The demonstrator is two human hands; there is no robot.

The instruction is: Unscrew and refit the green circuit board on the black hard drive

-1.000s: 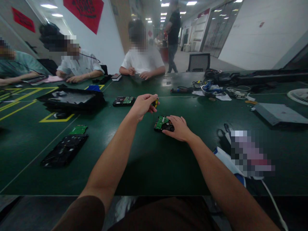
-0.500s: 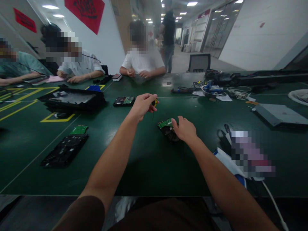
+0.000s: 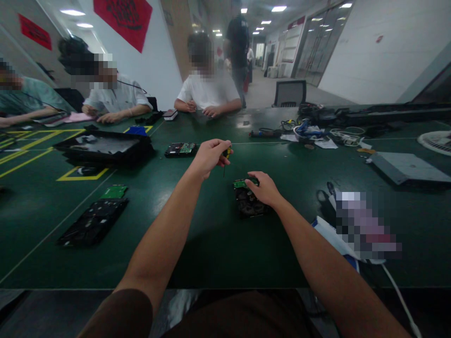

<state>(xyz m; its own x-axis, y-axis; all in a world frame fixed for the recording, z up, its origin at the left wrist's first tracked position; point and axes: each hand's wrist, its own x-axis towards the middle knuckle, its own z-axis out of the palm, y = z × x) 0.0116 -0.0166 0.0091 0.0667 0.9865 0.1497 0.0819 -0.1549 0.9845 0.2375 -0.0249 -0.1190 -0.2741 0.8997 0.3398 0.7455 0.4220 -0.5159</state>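
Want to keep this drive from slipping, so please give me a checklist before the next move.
1. Screwdriver in the left hand: ok, held with the shaft pointing down.
2. Right hand at the drive: ok, its thumb is by the green board.
3. Screwdriver tip set on the drive: not ok, it hangs to the drive's left.
4. Drive flat on the table: cannot tell, partly covered.
5. Screws in the board: cannot tell, too small.

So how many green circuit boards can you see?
3: one board at the right hand, another board left of the left hand, a third board beyond the black casing, lower left. Others may be hidden.
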